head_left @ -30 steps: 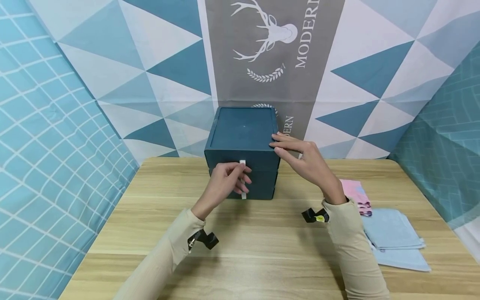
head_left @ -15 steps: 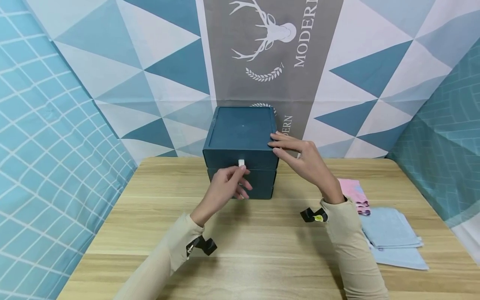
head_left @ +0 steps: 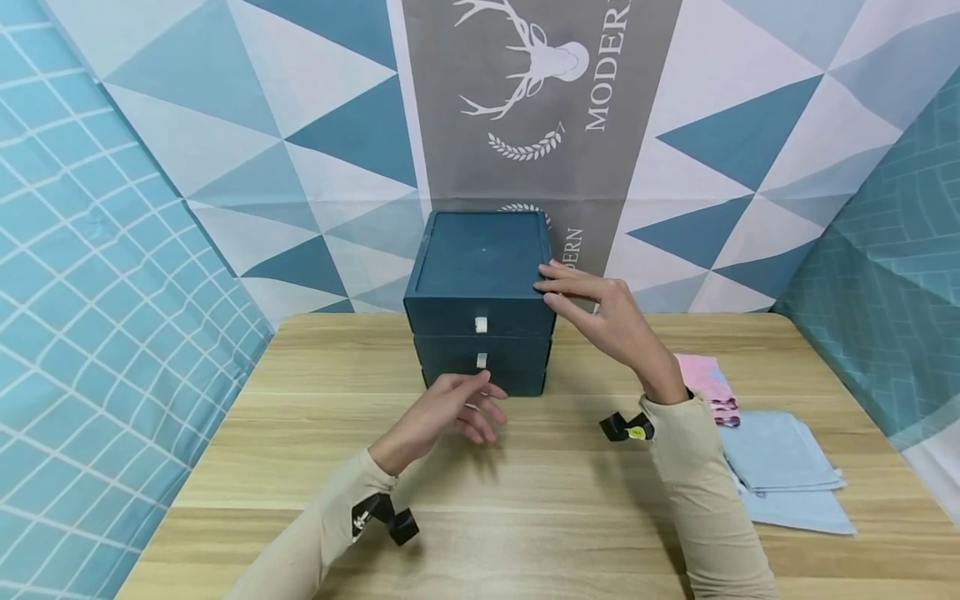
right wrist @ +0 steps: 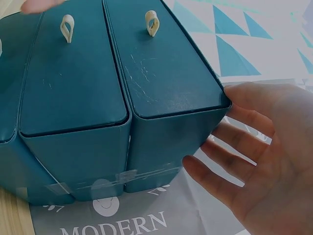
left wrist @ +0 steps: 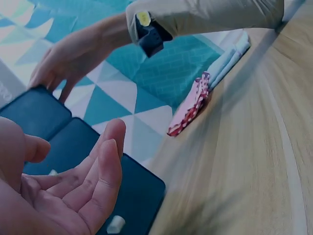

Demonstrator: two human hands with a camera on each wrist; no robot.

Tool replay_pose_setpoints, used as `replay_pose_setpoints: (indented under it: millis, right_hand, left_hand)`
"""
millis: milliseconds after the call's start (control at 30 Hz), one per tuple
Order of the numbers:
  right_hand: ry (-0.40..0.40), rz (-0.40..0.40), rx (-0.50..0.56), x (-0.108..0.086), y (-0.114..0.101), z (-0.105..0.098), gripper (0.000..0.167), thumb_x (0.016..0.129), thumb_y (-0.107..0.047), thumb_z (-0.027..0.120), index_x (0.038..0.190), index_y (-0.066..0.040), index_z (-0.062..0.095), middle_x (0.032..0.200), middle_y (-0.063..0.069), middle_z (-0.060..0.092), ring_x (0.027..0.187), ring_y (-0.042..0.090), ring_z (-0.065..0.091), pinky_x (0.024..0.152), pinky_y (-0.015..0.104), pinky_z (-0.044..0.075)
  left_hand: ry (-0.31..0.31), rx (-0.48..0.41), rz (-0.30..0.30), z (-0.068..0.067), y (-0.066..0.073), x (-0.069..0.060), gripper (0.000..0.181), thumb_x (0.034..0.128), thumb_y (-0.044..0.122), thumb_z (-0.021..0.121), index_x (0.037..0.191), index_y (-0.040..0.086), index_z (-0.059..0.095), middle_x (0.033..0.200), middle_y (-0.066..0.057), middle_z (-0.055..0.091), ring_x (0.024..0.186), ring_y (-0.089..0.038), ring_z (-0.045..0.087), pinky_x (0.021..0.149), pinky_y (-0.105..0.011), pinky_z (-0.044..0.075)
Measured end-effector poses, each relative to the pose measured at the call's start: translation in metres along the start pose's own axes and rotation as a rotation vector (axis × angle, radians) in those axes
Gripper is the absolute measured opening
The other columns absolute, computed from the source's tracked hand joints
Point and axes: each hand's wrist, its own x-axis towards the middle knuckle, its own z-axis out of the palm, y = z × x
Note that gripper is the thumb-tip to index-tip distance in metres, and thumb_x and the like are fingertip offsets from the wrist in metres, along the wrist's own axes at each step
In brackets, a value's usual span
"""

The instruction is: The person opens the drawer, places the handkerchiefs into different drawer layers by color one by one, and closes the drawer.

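A dark blue drawer box [head_left: 483, 258] with stacked drawers stands at the back of the table. White pull loops, [right wrist: 152, 24] among them the top drawer's, stick out from the fronts. All drawer fronts look closed. My left hand [head_left: 450, 412] hovers in front of the lower drawers, fingers loosely bent and holding nothing; the left wrist view shows its palm turned up. My right hand [head_left: 600, 308] rests on the box's top right edge, its fingers spread along the corner and side. From the right wrist, the fingertips [right wrist: 195, 169] lie against the box's side.
Right of the box lie a folded pink cloth [head_left: 708, 387] and folded light blue cloths [head_left: 780, 454] on the wooden table [head_left: 525, 517]. A patterned fabric wall [head_left: 360, 167] stands right behind the box.
My left hand has let go of the top drawer's white loop and moved down and toward me. The right hand keeps its place on the box.
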Motion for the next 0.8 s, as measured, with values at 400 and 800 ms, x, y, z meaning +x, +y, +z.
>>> replay_pose_setpoints:
  millis: [400, 800]
  right_hand:
    - [-0.033, -0.002, -0.019, -0.002, 0.0, -0.002, 0.03, 0.1, -0.019, 0.063, 0.129, -0.015, 0.069, 0.145, 0.001, 0.054, 0.143, 0.016, 0.038, 0.111, 0.049, 0.039]
    - [-0.034, -0.011, -0.026, 0.001, 0.0, -0.002, 0.03, 0.1, -0.019, 0.062, 0.129, -0.013, 0.068, 0.146, 0.001, 0.054, 0.143, 0.016, 0.038, 0.111, 0.049, 0.038]
  left_hand:
    - [0.008, -0.104, -0.028, -0.012, -0.016, 0.022, 0.061, 0.1054, 0.048, 0.043, 0.137, -0.004, 0.053, 0.094, -0.01, 0.074, 0.073, -0.02, 0.073, 0.066, -0.032, 0.059]
    - [0.023, -0.148, 0.007, -0.011, -0.012, 0.03, 0.051, 0.1088, 0.041, 0.037, 0.138, 0.005, 0.057, 0.088, -0.008, 0.073, 0.072, -0.019, 0.072, 0.065, -0.029, 0.058]
